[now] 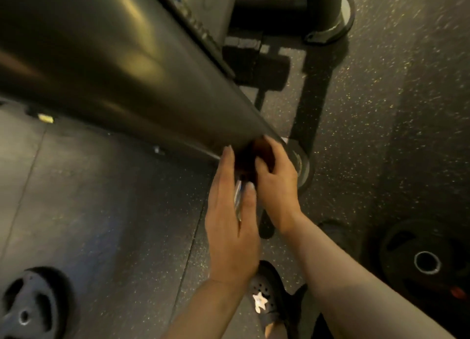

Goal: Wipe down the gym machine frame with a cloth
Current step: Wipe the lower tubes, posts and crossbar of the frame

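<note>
Head view: frame post (106, 66) slanting upper-left to lower-right, right hand (276, 183) fingers curled on brown cloth (254, 158), left hand (230, 226) fingers straight.

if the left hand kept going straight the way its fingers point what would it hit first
Most likely the gym machine frame: the left hand points up along it, fingertips already at its lower edge, though blur hides the exact contact.

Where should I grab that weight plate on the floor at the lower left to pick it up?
Probably through one of the cut-out openings in the weight plate, coming down from above. It lies flat on the floor, so its rim gives fingers little purchase, while the slots around the center hole form ready handles. Both hands are now busy at the frame.
</note>
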Tool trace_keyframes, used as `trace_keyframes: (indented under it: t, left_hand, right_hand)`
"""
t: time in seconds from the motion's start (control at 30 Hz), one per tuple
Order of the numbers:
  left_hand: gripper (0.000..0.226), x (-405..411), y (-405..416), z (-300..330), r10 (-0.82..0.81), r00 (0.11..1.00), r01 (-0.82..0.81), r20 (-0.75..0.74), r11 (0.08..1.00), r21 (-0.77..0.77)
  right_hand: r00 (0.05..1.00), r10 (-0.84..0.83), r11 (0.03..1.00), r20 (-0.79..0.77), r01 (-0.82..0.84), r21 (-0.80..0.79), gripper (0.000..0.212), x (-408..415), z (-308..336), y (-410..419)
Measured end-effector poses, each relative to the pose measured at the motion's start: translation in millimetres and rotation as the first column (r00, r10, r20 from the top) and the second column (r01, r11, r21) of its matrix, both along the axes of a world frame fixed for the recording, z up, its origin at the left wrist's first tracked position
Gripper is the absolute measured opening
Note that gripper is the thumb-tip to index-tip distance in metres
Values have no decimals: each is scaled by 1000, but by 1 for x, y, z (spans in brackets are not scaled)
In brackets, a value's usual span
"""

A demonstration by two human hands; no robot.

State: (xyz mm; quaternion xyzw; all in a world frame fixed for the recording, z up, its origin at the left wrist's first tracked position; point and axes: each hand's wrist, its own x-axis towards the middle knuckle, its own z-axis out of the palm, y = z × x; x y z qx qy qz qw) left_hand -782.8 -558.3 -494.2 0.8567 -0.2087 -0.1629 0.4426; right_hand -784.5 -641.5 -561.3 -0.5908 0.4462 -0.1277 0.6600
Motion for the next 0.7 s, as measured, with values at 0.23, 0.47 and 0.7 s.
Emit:
trace_keyframes:
  t: [0.23, 0.47, 0.7]
  left_hand:
    - [50, 51, -16, 20, -365, 766, 179, 530, 912, 369]
    - [52, 60, -22, 13, -761, 557, 292, 331, 553, 780]
    - [51, 59, -34, -29, -839, 454, 268, 300, 450, 852]
  right_hand:
    - [906, 62, 997, 419, -39, -63, 42, 22, 52, -29]
    - [998, -61, 981, -24, 64, 184, 42, 5, 5, -45]
    - [973, -78, 992, 215, 54, 115, 42, 8, -31, -34]
